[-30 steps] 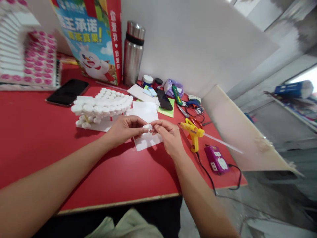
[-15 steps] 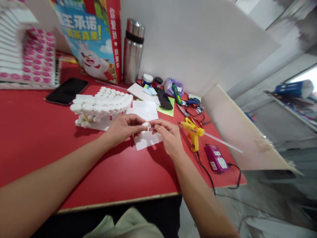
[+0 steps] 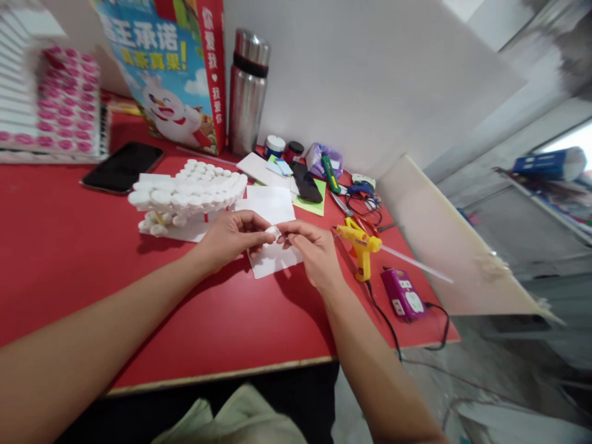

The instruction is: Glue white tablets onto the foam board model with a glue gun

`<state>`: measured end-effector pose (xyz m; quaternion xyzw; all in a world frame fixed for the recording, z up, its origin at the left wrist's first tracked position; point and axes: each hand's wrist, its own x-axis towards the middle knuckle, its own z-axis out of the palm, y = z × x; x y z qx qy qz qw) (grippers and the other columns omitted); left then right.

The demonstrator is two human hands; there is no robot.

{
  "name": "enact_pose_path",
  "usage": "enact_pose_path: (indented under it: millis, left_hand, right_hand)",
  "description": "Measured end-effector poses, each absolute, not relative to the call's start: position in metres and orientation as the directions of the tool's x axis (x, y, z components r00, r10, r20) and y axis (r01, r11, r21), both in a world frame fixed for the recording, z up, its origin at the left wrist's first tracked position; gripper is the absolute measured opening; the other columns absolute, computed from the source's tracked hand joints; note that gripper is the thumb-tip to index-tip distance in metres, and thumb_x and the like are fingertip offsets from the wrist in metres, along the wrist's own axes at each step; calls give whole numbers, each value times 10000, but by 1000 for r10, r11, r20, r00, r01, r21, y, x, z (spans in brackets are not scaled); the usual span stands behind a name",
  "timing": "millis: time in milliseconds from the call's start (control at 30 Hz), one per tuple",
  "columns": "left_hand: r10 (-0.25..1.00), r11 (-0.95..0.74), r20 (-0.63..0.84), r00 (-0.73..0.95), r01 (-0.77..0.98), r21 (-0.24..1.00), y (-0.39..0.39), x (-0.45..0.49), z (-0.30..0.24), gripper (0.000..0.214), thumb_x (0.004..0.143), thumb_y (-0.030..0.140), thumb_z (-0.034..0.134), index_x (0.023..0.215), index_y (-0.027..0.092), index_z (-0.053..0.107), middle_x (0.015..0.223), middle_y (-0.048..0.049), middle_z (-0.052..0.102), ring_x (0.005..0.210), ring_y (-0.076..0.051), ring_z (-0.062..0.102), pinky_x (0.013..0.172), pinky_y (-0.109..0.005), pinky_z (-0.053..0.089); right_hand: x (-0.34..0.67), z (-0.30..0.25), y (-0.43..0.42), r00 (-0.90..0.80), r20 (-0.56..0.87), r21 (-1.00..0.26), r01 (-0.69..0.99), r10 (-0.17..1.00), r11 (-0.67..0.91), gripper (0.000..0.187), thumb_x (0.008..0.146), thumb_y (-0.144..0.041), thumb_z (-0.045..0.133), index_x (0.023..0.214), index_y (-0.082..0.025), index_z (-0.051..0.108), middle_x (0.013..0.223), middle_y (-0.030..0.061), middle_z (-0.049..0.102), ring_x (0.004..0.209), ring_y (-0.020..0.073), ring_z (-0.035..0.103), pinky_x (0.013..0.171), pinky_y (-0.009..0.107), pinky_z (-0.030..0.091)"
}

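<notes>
Between my two hands is a small white piece (image 3: 273,232), soft-looking and rounded; its exact kind is too small to make out. My left hand (image 3: 234,237) pinches it between thumb and forefinger. From the other side, my right hand (image 3: 312,246) closes its thumb and fingertips on the same piece's right edge. Both hands hover over white paper sheets (image 3: 272,265) on the red table. Just left of them stands a white model (image 3: 185,194) built of many rounded white pieces, with more such pieces beneath its upper layer.
A yellow glue gun (image 3: 361,243) with a clear stick lies right of my hands, near a purple power adapter (image 3: 403,295) and cords. Behind stand a steel flask (image 3: 248,92), a printed bag (image 3: 171,80) and small jars (image 3: 274,146). A phone (image 3: 123,166) lies at left.
The hands keep nearly the same pose around the white piece, which seems slightly turned and more covered by the fingers. The whole view has shifted a little.
</notes>
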<state>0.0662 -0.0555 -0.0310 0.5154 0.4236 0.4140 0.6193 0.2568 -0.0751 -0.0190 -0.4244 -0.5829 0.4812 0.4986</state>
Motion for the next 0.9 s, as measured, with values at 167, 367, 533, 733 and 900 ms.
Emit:
enact_pose_path:
  millis: [167,367,533,733,900]
  left_hand:
    - [947,109,-67,314,-119,987,-55,68,-32,293,683,325,882,846,140,724,614,11,667,522,-98,592,491,-202,454]
    - [948,101,-54,313,-134,986,-55,69,-31,298,686,324,883,853,136,724,628,8,672,533,-98,591,513,-211,466]
    - [942,150,-103,319,-129,980,-55,67,-33,325,691,362,888,879,145,737,650,2,675,541,-101,588,516,-218,463]
    - [939,173,-124,322,-129,977,-55,68,-34,343,680,375,892,888,149,741,686,-12,690,554,-109,591,556,-247,498]
    - [930,174,-110,350,-158,972,-54,67,-34,310,689,367,886,859,159,732,717,-13,698,568,-100,586,563,-235,488]
  right_hand:
    - [257,-20,-75,-136,163,-985,30,977,168,248,794,-163,613,911,-229,821,780,3,736,740,143,642,720,302,510]
    - [258,-20,-76,-149,185,-980,50,971,195,261,796,-148,598,917,-224,816,785,-3,736,726,131,638,710,289,504]
    - [259,-17,-77,-159,210,-967,116,965,229,280,800,-138,573,925,-222,810,787,1,728,727,134,638,722,297,500]
    - [258,-14,-78,-145,210,-957,170,967,234,286,783,-136,570,908,-229,809,808,7,724,736,142,639,733,313,500]
    - [259,-15,-76,-126,121,-992,32,985,126,261,764,-152,603,907,-222,809,756,1,729,729,143,638,713,301,492]
